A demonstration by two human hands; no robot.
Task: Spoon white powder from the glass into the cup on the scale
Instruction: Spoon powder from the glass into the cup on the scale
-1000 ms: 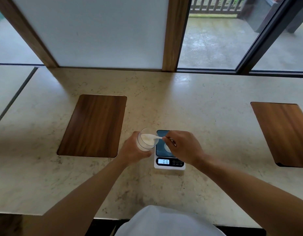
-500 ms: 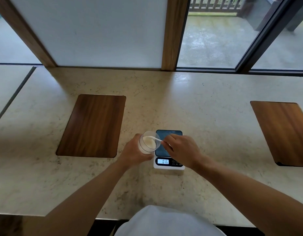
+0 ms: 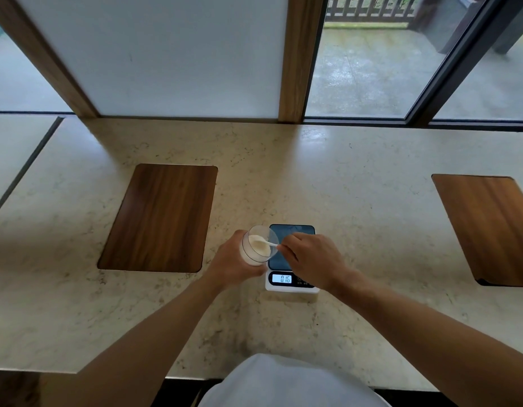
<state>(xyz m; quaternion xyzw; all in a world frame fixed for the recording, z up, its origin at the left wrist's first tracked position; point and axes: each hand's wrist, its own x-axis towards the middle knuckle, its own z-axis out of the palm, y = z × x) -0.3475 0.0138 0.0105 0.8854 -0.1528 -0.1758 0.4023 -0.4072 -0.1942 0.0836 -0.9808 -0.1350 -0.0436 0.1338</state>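
Pale marbled stone counter [image 3: 357, 201] below wide windows [image 3: 371, 63], wet paving outside. Two dark wooden boards set in the top: one left [image 3: 159, 218], one far right [image 3: 495, 227]. Small white scale [image 3: 292, 284] near the front edge, display lit. Left hand [image 3: 230, 265] wrapped around a glass [image 3: 258, 245] of white powder [image 3: 258, 248], tilted toward the scale, just beside its left edge. Right hand [image 3: 313, 259] pinched on a white spoon [image 3: 263, 242], bowl inside the glass. Cup hidden under the right hand; cannot tell its place.
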